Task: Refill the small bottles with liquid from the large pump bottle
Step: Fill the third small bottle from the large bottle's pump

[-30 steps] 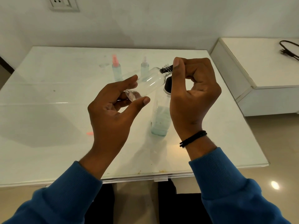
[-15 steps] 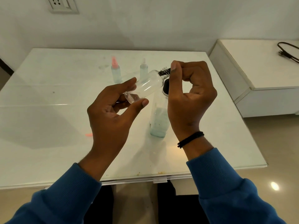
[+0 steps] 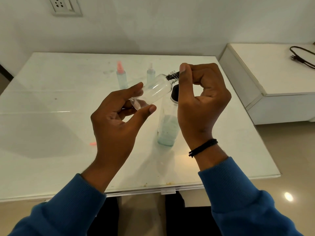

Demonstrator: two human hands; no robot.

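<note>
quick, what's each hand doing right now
Left hand: holding the base of the clear small bottle, tilted.
Right hand: fingers pinching the black part at the bottle's neck.

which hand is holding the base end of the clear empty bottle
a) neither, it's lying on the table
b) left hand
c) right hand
b: the left hand grips the bottom of the tilted clear bottle between thumb and fingers, while the right hand pinches the black part at its neck, both held above the table.
</note>
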